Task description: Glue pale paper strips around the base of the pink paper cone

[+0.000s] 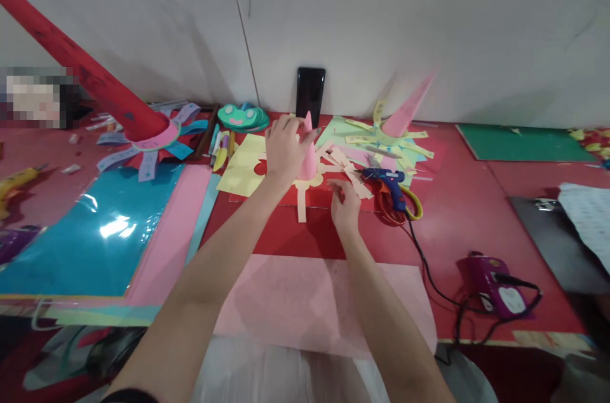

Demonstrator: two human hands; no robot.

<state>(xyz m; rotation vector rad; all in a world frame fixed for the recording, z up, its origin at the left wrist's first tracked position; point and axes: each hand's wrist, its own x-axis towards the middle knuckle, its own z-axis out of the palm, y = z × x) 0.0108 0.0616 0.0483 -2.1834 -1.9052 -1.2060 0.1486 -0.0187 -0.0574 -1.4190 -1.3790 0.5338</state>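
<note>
My left hand (286, 149) grips the upper part of a small pink paper cone (309, 164), which stands upright on a cream paper base with strips (302, 201) spreading out from it. Under the base lies a red sheet (271, 198). My right hand (345, 201) is just right of the base, fingers curled; whether it pinches anything is too small to tell. Loose cream strips (358, 182) lie beyond it, beside a blue glue gun (389, 184) resting near yellow and red scissors (413, 204).
A black phone (310, 95) leans on the wall. Right of it stands another pink cone (408, 107); a tall red cone (102, 85) is at left. A purple box (498, 282) with a black cable, a green board (519, 142) and a clipboard (548, 238) lie at right. Blue sheets (95, 231) lie left.
</note>
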